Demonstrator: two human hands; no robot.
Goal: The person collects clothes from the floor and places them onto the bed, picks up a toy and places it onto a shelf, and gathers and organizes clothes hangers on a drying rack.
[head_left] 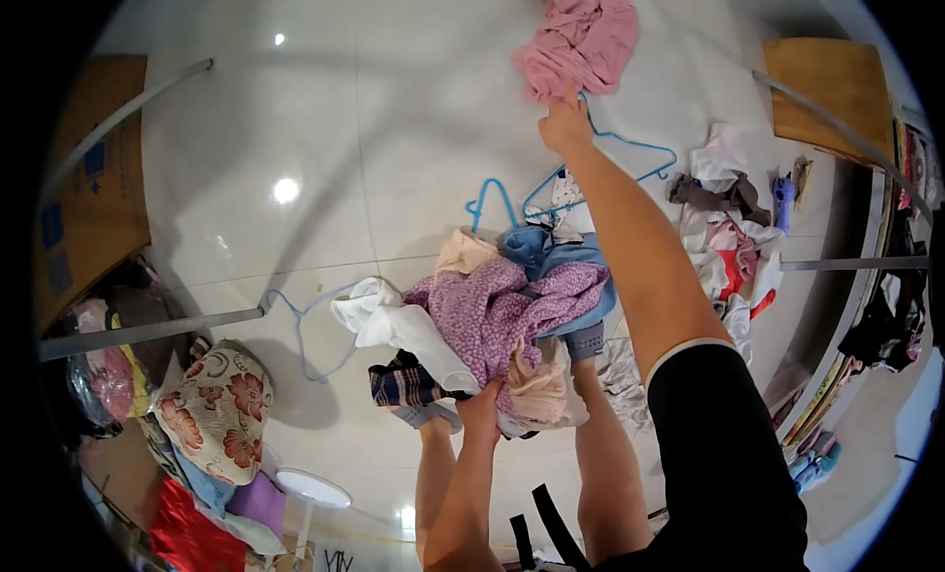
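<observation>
My right hand [565, 122] reaches far forward and grips the lower edge of a pink garment [579, 38] lying on the white tiled floor. My left hand [482, 407] is low, closed on a heap of clothes [497, 311] piled over my legs: a purple flowered piece, a white one, a peach one, a blue one and a dark plaid one. A blue wire hanger [610, 163] lies on the floor just beyond the heap, under my right forearm.
Another blue hanger [313, 341] lies left of the heap. A second pile of clothes [733, 227] sits at right. A flowered cushion [219, 410] and bags are at left. Cardboard boxes [832, 95] and metal rack bars [148, 331] border both sides.
</observation>
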